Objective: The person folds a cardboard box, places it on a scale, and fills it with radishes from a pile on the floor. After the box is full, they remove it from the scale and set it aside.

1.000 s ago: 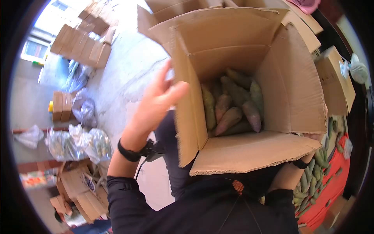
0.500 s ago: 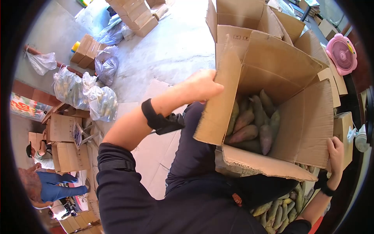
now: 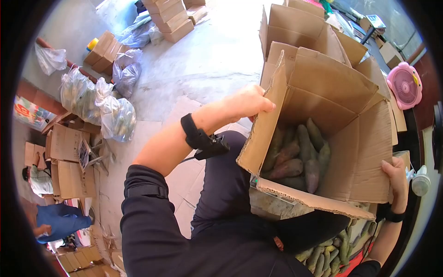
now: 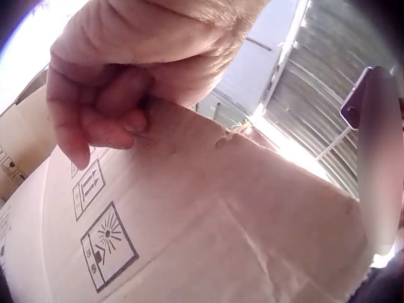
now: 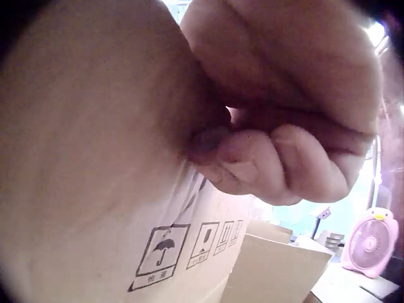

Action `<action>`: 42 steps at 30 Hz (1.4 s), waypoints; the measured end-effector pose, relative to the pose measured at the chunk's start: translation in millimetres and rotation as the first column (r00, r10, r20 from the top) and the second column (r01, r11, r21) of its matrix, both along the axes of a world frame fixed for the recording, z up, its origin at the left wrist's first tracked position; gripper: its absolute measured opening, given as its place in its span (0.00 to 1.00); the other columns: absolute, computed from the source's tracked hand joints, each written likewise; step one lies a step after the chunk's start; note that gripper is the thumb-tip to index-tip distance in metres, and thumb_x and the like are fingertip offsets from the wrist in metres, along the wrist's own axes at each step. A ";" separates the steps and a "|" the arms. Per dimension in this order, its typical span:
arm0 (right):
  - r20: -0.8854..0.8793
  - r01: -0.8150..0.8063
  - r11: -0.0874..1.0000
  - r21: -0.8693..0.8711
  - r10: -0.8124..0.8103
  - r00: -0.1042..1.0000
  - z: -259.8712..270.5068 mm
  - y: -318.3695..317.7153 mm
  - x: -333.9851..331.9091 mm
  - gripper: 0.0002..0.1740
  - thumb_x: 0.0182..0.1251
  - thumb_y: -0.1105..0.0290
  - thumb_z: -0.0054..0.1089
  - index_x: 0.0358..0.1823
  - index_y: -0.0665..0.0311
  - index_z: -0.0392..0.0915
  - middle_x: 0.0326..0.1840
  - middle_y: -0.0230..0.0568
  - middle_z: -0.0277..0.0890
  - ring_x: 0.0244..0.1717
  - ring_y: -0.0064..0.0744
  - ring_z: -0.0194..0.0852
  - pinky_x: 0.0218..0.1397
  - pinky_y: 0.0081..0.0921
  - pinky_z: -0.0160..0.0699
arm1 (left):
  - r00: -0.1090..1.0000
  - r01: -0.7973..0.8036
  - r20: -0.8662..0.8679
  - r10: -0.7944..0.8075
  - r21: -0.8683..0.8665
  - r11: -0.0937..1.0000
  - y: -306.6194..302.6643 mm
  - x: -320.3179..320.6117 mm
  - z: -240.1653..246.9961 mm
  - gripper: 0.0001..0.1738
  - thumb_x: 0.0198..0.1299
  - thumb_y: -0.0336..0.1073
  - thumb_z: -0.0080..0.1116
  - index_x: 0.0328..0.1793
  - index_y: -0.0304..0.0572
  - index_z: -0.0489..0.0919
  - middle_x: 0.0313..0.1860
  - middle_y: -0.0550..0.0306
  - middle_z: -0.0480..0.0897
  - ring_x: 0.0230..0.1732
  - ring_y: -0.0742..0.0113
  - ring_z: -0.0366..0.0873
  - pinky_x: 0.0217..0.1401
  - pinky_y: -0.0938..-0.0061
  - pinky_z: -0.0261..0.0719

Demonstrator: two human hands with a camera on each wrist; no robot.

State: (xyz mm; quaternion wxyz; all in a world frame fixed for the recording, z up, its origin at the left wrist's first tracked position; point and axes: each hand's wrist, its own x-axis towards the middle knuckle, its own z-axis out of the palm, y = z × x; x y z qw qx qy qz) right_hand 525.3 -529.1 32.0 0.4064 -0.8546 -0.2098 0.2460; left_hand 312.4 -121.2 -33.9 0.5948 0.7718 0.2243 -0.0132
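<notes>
The floor (image 3: 212,57) holds stacked boxes (image 3: 168,21) at eleven o'clock, plastic bags (image 3: 127,76) at ten. Flat cardboard (image 3: 187,182) lies at seven.

A produce packing room or small warehouse, by the look of it: cartons (image 3: 170,21) stand stacked near the far edge of a concrete floor (image 3: 207,60), 2 bulging clear plastic bags (image 3: 117,120) sit toward its left edge, and an open cardboard box (image 3: 369,157) holds long tubers (image 3: 313,175). More produce (image 3: 323,258) lies heaped at lower right; what looks like corrugated sheeting (image 4: 347,50) shows overhead.
</notes>
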 end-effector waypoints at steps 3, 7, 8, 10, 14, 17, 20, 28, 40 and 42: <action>0.016 -0.065 0.997 -0.042 0.066 0.998 22.5 31.3 18.8 0.12 0.57 0.71 0.55 0.36 0.74 0.80 0.28 0.33 0.79 0.26 0.18 0.74 0.31 0.18 0.73 | 0.999 -0.040 0.033 0.039 0.027 0.999 31.0 5.8 1.7 0.15 0.49 0.38 0.62 0.35 0.30 0.82 0.27 0.51 0.82 0.24 0.63 0.79 0.25 0.67 0.77; -0.051 -0.147 0.986 0.083 0.151 0.987 46.6 85.1 32.1 0.13 0.56 0.71 0.55 0.38 0.74 0.81 0.31 0.38 0.82 0.27 0.21 0.78 0.33 0.19 0.76 | 0.981 -0.073 0.162 0.105 -0.194 0.978 82.0 -0.3 17.7 0.16 0.48 0.39 0.65 0.41 0.39 0.83 0.35 0.54 0.84 0.33 0.63 0.81 0.34 0.68 0.78; -0.028 -0.141 0.981 0.131 0.146 0.989 53.5 103.3 22.1 0.13 0.57 0.71 0.55 0.39 0.73 0.80 0.32 0.38 0.82 0.27 0.21 0.78 0.35 0.19 0.77 | 0.977 -0.098 0.169 0.133 -0.198 0.975 95.9 -3.5 23.5 0.17 0.48 0.40 0.66 0.42 0.39 0.83 0.37 0.54 0.84 0.36 0.63 0.81 0.37 0.69 0.78; -0.030 -0.203 0.976 0.085 0.206 0.978 69.1 126.9 25.9 0.13 0.58 0.70 0.54 0.39 0.72 0.80 0.33 0.36 0.82 0.29 0.19 0.77 0.36 0.17 0.75 | 0.964 -0.158 0.183 0.194 -0.195 0.968 120.3 -18.1 42.7 0.18 0.47 0.40 0.67 0.43 0.39 0.83 0.40 0.54 0.84 0.39 0.63 0.82 0.41 0.69 0.79; 0.185 -0.308 0.950 -0.039 0.310 0.933 79.5 176.4 41.3 0.12 0.60 0.67 0.56 0.37 0.69 0.80 0.29 0.29 0.78 0.27 0.16 0.73 0.32 0.15 0.70 | 0.925 -0.162 0.340 0.172 -0.057 0.985 155.7 -69.4 83.5 0.14 0.48 0.32 0.63 0.41 0.31 0.81 0.35 0.53 0.83 0.34 0.66 0.81 0.38 0.72 0.78; 0.152 -0.404 0.914 0.030 0.395 0.906 79.2 233.8 9.0 0.12 0.61 0.65 0.56 0.35 0.68 0.80 0.28 0.28 0.78 0.26 0.15 0.72 0.32 0.14 0.69 | 0.912 -0.263 0.375 0.168 0.216 0.940 181.4 -123.1 93.4 0.10 0.53 0.31 0.62 0.37 0.29 0.82 0.35 0.54 0.83 0.36 0.70 0.80 0.39 0.72 0.79; 0.196 -0.490 0.871 0.024 0.476 0.857 72.3 284.5 -18.6 0.12 0.62 0.64 0.57 0.34 0.68 0.80 0.28 0.25 0.76 0.26 0.13 0.70 0.31 0.16 0.67 | 0.827 -0.504 0.371 0.423 0.154 0.850 181.9 -175.6 93.2 0.14 0.52 0.31 0.62 0.41 0.25 0.83 0.36 0.49 0.84 0.35 0.64 0.82 0.43 0.72 0.79; 0.392 -0.741 0.656 0.146 0.649 0.652 -10.6 385.2 -122.4 0.14 0.57 0.67 0.60 0.25 0.74 0.73 0.18 0.29 0.67 0.22 0.15 0.59 0.25 0.24 0.63 | 0.647 -0.760 0.325 0.690 0.196 0.620 120.0 -348.3 53.0 0.13 0.53 0.35 0.62 0.37 0.29 0.82 0.30 0.61 0.82 0.31 0.77 0.75 0.34 0.79 0.73; 0.239 -0.923 0.323 -0.209 0.932 0.272 -147.3 426.5 -367.5 0.17 0.55 0.52 0.56 0.32 0.57 0.82 0.35 0.50 0.80 0.41 0.49 0.79 0.44 0.43 0.77 | 0.213 -0.879 -0.316 0.925 0.352 0.323 -78.8 -578.5 -44.9 0.09 0.50 0.31 0.60 0.29 0.30 0.80 0.20 0.60 0.79 0.20 0.73 0.74 0.21 0.75 0.72; 0.330 -0.960 0.237 -0.150 0.927 0.177 -156.8 424.0 -412.7 0.16 0.56 0.53 0.56 0.30 0.57 0.81 0.31 0.48 0.80 0.37 0.50 0.80 0.42 0.43 0.77 | 0.095 -0.945 -0.368 0.925 0.260 0.200 -107.0 -603.0 -60.4 0.10 0.49 0.32 0.60 0.26 0.28 0.80 0.19 0.55 0.80 0.17 0.68 0.77 0.19 0.73 0.75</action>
